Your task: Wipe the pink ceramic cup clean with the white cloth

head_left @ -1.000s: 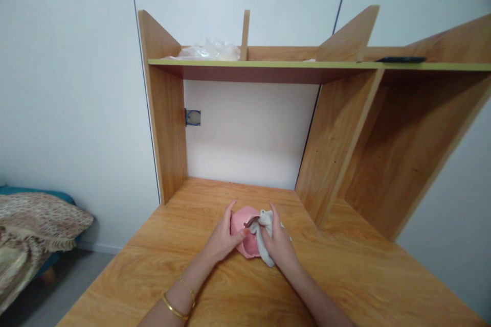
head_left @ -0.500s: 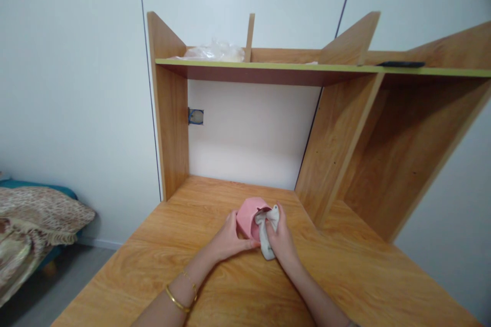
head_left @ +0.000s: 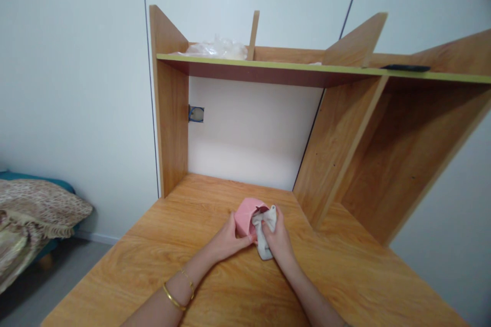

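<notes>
A pink faceted pot (head_left: 246, 214) is tilted on its side above the wooden desk, its opening turned to the right. My left hand (head_left: 229, 239) grips it from the left, thumb along the near rim. In my right hand (head_left: 279, 235) is a pale grey cloth (head_left: 264, 242), bunched up and pressed at the pot's mouth. Part of the cloth reaches into the opening, and its lower end hangs down in front. A dark reddish patch shows at the upper edge of the mouth. The fingertips of my right hand are partly hidden by the cloth.
The wooden desk (head_left: 161, 265) carries a hutch with a shelf (head_left: 284, 68) above. On the shelf lie a clear plastic bag (head_left: 218, 49) and a flat black object (head_left: 407, 68). An uncovered wall socket box (head_left: 196, 114) is at the back. A bed with a patterned cover (head_left: 38, 204) stands left.
The cloth and my right hand have shifted slightly left, deeper against the pot's mouth. The pot is turned a little. The whole view has tilted slightly.
</notes>
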A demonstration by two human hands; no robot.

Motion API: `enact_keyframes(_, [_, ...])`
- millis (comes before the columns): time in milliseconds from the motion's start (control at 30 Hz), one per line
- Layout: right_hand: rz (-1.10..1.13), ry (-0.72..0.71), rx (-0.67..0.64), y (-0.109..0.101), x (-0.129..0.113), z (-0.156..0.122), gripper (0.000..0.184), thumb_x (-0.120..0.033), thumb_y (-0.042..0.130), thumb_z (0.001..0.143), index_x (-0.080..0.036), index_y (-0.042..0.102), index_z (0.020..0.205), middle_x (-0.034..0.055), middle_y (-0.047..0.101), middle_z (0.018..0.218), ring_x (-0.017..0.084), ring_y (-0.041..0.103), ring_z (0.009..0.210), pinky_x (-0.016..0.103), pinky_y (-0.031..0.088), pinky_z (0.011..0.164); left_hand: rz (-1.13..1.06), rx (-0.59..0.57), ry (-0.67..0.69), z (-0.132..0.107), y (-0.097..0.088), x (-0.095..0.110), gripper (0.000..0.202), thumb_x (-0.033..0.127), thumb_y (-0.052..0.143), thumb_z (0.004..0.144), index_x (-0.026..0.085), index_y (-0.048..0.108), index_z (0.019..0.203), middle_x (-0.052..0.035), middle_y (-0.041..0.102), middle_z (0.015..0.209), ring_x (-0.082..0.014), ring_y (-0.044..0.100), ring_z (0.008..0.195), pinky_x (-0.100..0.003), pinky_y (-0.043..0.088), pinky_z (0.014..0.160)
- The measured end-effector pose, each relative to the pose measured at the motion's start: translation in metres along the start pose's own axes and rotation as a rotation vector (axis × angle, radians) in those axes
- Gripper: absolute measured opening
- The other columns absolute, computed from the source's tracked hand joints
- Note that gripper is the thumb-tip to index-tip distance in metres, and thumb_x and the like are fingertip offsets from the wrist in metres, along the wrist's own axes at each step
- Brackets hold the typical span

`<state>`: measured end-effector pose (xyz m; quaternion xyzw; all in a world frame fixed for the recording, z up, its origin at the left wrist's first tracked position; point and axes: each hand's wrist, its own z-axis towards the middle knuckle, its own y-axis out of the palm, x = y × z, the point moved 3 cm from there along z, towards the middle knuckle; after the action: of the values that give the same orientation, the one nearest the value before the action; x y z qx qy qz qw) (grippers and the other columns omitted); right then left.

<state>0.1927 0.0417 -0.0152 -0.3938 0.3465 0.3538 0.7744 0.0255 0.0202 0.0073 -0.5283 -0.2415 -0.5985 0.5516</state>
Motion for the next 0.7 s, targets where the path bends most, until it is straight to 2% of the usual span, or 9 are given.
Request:
enact_keyframes(133, [-0.001, 0.038, 0.002, 0.001, 0.000, 0.000, 0.063, -0.029, 0.047, 0.071, -0.013, 0.028, 0.129, 0.0136, 0.053, 0.117, 0.021, 0.056, 0.101, 0.035, 0.043, 0.088, 0.045, 0.036, -0.050, 0.000, 0.001, -0.002, 0.054, 0.043, 0.064, 0.070, 0.013, 0.042, 0.108, -0.0124, 0.057, 0.110, -0.0208, 0.054, 0.100, -0.032, 0.043, 0.086])
enact_keyframes(367, [-0.044, 0.021, 0.030, -0.003, -0.007, -0.001, 0.066, -0.025, 0.051, 0.068, -0.013, 0.030, 0.130, 0.0103, 0.063, 0.098, 0.022, 0.063, 0.080, 0.032, 0.049, 0.070, 0.129, 0.071, -0.013, 0.003, -0.001, -0.004, 0.046, 0.038, 0.064, 0.068, 0.014, 0.047, 0.103, -0.0082, 0.060, 0.100, -0.0183, 0.056, 0.087, -0.029, 0.046, 0.076])
enact_keyframes(567, [-0.096, 0.031, 0.016, -0.005, -0.016, -0.004, 0.067, -0.025, 0.050, 0.071, -0.014, 0.027, 0.132, 0.0097, 0.064, 0.093, 0.022, 0.063, 0.077, 0.030, 0.048, 0.065, 0.165, 0.118, -0.009, 0.002, -0.008, -0.004, 0.050, 0.038, 0.064, 0.067, 0.015, 0.052, 0.109, -0.0078, 0.062, 0.104, -0.0222, 0.057, 0.094, -0.033, 0.045, 0.082])
enact_keyframes(700, [-0.109, -0.004, 0.008, -0.005, -0.019, -0.003, 0.068, -0.025, 0.051, 0.071, -0.017, 0.025, 0.134, 0.0085, 0.063, 0.093, 0.021, 0.062, 0.078, 0.030, 0.047, 0.065, 0.233, 0.161, 0.025, 0.001, -0.013, -0.003, 0.060, 0.037, 0.062, 0.068, 0.016, 0.046, 0.122, -0.0101, 0.056, 0.119, -0.0247, 0.054, 0.105, -0.035, 0.040, 0.092])
